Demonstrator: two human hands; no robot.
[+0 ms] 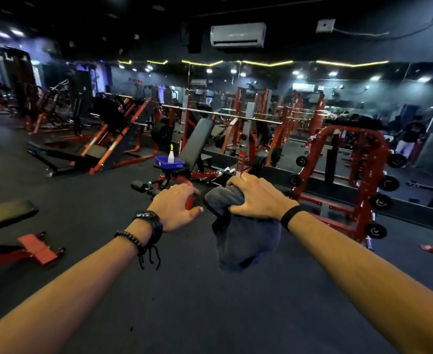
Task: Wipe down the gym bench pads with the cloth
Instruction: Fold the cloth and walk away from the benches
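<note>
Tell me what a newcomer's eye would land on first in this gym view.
First, the two outstretched arms at centre, the right hand gripping a dark grey cloth that hangs down, the left hand open beside it. Beyond them, a blue tray with a spray bottle sits before the incline bench pad.

**Materials and surface finishes**

Cloth (238, 236): soft grey fabric with a matt, napped surface. Bench pad (198, 143): black, smooth upholstery with a dull sheen. Frame (358, 159): red-painted metal, chipped in places. Bar (220, 114): bright bare metal. Tray (169, 163): glossy blue plastic. Floor (184, 302): dark, matt, finely textured.
</note>
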